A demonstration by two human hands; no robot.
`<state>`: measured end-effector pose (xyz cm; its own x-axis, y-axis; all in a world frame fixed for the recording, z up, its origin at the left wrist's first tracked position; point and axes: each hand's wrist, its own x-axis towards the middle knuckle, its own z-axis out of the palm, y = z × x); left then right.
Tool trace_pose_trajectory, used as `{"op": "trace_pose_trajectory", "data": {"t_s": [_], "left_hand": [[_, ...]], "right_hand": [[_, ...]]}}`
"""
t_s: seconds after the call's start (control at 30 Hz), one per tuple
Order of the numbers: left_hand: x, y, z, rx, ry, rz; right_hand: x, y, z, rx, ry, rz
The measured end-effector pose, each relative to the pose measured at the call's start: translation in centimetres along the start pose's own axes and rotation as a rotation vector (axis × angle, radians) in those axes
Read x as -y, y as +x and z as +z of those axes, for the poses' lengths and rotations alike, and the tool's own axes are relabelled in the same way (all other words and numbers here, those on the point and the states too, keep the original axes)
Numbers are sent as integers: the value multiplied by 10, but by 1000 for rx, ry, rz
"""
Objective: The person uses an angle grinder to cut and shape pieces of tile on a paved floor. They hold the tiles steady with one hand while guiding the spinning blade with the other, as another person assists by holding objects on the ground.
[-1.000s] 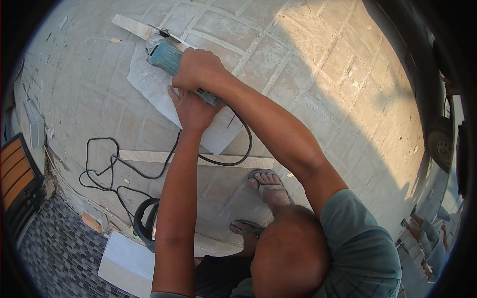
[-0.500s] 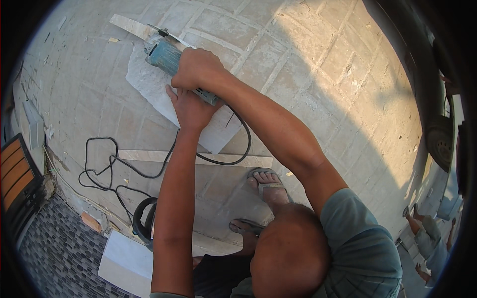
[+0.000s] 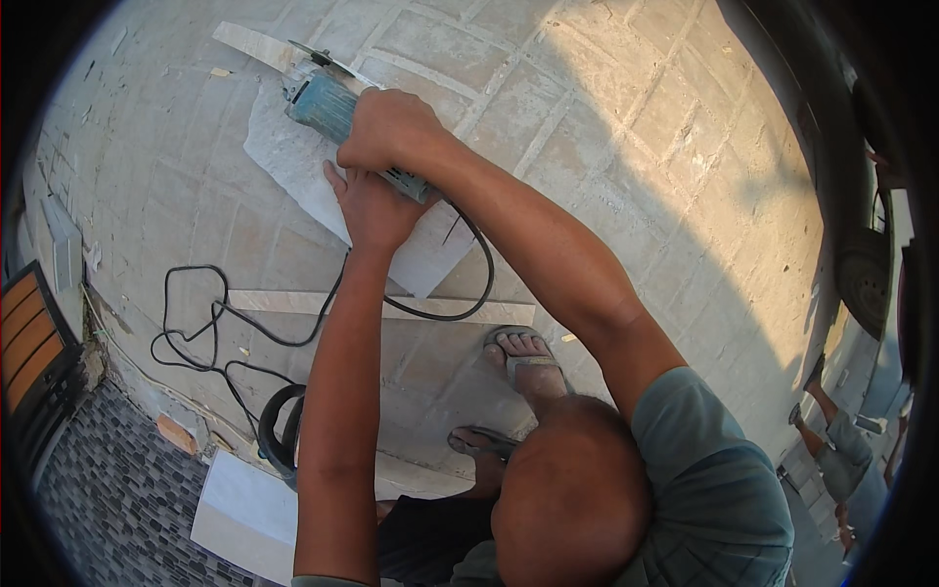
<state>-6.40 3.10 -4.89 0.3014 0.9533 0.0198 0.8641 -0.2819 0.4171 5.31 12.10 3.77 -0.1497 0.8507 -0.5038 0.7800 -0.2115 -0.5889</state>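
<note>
A teal angle grinder (image 3: pixel 325 106) slants over a pale stone slab (image 3: pixel 286 147); its disc (image 3: pixel 328 61) meets the slab's far edge. My right hand (image 3: pixel 393 129) is closed around the grinder's body. Just below it, my left hand (image 3: pixel 377 210) lies over the slab, under the grinder's rear end. One of its outer fingers stretches out to the left; the rest are hidden by the grinder and my right hand. A narrow stone strip (image 3: pixel 252 44) sticks out at the far left past the disc.
The black cord (image 3: pixel 489 269) loops right of my left forearm and tangles at left. A long stone strip (image 3: pixel 279 301) lies near my sandalled foot (image 3: pixel 523 352). A white board (image 3: pixel 249 509), a slatted bench (image 3: pixel 39 333) and a wheel (image 3: pixel 866 279) stand around. Another person (image 3: pixel 843 455) is far right.
My hands and the grinder hold almost the same place. The view has shifted slightly. At the far right the other person has moved a leg.
</note>
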Motion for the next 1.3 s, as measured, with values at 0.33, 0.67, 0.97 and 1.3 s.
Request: {"op": "trace_pose_trajectory", "data": {"t_s": [0.33, 0.67, 0.97, 1.3], "left_hand": [[-1, 1, 0, -39, -14, 16], [0, 1, 1, -5, -15, 4], [2, -1, 3, 22, -2, -20], [10, -2, 13, 6, 40, 0]], "right_hand": [[-2, -4, -2, 23, -8, 10], [-6, -8, -2, 14, -13, 0], [-8, -13, -3, 21, -8, -2], [-13, -17, 1, -44, 19, -12]]}}
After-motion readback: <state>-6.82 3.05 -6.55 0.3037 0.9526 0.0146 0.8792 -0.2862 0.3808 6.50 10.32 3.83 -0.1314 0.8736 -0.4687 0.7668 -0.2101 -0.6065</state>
